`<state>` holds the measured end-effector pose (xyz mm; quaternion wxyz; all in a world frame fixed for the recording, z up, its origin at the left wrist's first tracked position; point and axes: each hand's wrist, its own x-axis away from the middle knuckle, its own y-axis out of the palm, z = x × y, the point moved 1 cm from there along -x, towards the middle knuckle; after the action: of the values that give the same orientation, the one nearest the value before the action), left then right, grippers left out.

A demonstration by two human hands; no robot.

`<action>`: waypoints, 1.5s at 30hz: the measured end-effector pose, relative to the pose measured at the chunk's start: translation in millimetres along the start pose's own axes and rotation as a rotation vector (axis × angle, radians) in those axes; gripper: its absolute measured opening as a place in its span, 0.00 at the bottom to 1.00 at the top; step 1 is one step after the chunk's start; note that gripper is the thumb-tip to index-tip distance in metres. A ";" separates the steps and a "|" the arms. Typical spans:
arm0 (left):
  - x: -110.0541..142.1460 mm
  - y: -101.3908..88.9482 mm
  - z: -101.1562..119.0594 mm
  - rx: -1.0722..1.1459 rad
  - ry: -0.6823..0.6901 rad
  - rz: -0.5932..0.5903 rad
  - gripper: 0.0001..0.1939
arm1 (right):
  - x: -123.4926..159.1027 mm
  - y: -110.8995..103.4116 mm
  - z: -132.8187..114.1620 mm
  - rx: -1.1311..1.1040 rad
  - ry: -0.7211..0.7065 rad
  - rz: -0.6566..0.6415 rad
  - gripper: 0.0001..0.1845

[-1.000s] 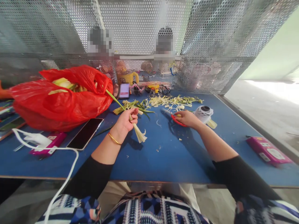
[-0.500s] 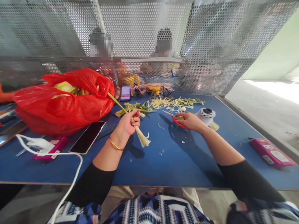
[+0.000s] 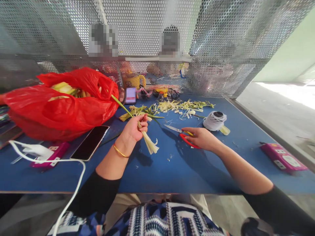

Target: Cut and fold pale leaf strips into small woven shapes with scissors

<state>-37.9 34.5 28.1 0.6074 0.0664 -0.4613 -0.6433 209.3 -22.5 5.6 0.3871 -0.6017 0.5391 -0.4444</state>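
Observation:
My left hand (image 3: 138,127) is closed around a long green stem whose lower end fans out into a pale husk flower (image 3: 150,144). The stem's thin upper part points up and left towards the red bag. In my right hand (image 3: 198,136) is a pair of scissors (image 3: 188,139) with red-and-yellow handles; my fingers are on the handles and the blades point left, towards the flower but apart from it. A spool of white thread (image 3: 214,121) stands just behind my right hand. Pale cut scraps (image 3: 172,106) lie in a heap beyond both hands.
At the left sits a red plastic bag (image 3: 61,114) filled with pale husks. Near it lie a black phone (image 3: 90,143), a magenta box (image 3: 50,155) and a white cable (image 3: 81,178). Another magenta box (image 3: 283,157) is at right. Behind a perforated metal screen (image 3: 147,29) are people.
My right hand has moved slightly down and towards me with the scissors, clearing the spool. My left hand keeps its hold on the flower, almost unmoved. The view has shifted a little.

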 end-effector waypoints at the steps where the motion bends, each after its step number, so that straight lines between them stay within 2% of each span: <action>1: 0.2 0.2 -0.3 -0.001 0.002 -0.005 0.16 | 1.9 0.8 -2.1 0.043 0.010 -0.020 0.26; 5: 0.1 0.6 -3.1 -0.021 -0.007 -0.043 0.16 | -1.7 2.6 -5.4 0.175 0.068 0.004 0.26; 9: -2.2 -1.0 -5.9 -0.032 -0.026 -0.049 0.16 | -7.5 5.6 -3.2 0.239 0.007 0.005 0.26; 14: -4.0 -3.2 -6.8 -0.026 -0.011 -0.060 0.16 | -5.2 9.3 1.0 0.274 0.075 0.070 0.27; 18: -5.3 -4.7 -7.9 -0.026 -0.024 -0.088 0.15 | -1.6 12.8 -1.4 0.236 -0.045 -0.007 0.26; 22: -6.5 -4.9 -8.7 -0.026 -0.016 -0.071 0.15 | -5.9 10.8 0.3 0.256 0.071 0.049 0.27; 26: -8.2 -5.6 -9.6 -0.032 -0.013 -0.071 0.14 | -9.4 8.7 1.9 0.250 0.017 0.001 0.26; 29: -9.2 -6.4 -9.6 -0.024 -0.009 -0.070 0.14 | -7.9 8.3 3.3 0.261 0.098 0.033 0.27; 31: -9.6 -6.8 -9.5 -0.028 -0.012 -0.072 0.14 | -6.7 9.6 3.2 0.269 0.072 0.056 0.27; 34: -9.8 -6.6 -10.0 -0.048 -0.018 -0.095 0.14 | -9.5 11.3 3.8 0.231 0.006 0.016 0.26; 39: -10.0 -6.1 -12.8 -0.061 -0.015 -0.095 0.16 | -28.6 5.5 8.3 0.304 0.194 0.136 0.24; 45: -12.5 -6.8 -17.8 -0.065 -0.012 -0.079 0.17 | -36.6 10.2 7.6 0.298 0.205 0.184 0.22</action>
<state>-28.2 34.8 7.5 0.5806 0.0613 -0.4407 -0.6819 212.5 12.5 -10.7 0.4538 -0.4379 0.5565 -0.5409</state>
